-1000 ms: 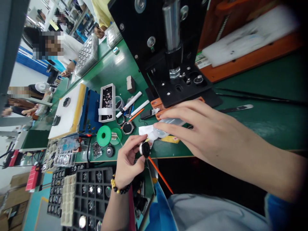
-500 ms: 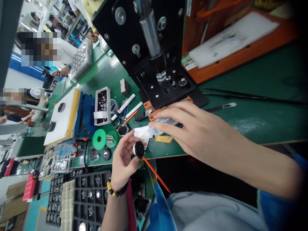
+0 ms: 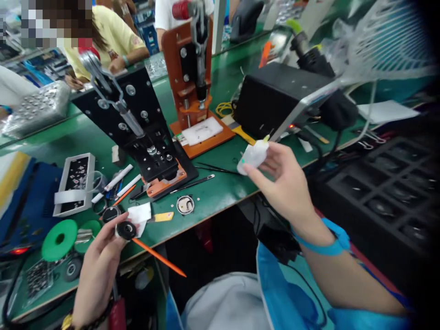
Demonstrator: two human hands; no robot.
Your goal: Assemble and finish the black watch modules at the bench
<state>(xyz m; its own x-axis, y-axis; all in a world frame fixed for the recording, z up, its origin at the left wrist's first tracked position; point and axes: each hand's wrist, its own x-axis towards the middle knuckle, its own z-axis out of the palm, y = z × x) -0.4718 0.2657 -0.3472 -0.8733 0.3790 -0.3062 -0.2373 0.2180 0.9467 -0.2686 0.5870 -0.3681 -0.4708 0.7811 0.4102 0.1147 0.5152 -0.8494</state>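
Note:
My left hand (image 3: 105, 247), at the bench's near left, has its fingers curled around a small round black piece with a pale side (image 3: 126, 230). A thin orange stick (image 3: 160, 257) juts from the same grip toward my lap. Over the bench edge on the right, my right hand (image 3: 282, 178) pinches a whitish, translucent domed cover (image 3: 253, 157) between thumb and fingers. An open round watch case (image 3: 185, 205) with its inner parts showing lies on the green bench between the hands. White paper (image 3: 139, 215) and a yellow strip (image 3: 163, 217) are beside my left hand.
A black lever press (image 3: 137, 137) stands behind the watch case, an orange one (image 3: 189, 91) farther back. Tweezers (image 3: 195, 182) lie by the black press. Green spools (image 3: 60, 240) and a parts box (image 3: 74, 183) are at left, a black box (image 3: 275, 101) at right. Co-workers sit opposite.
My right hand has lifted the translucent cover away to the right, and the watch case now shows on the bench. The view has swung right; my left hand still holds the black piece and stick.

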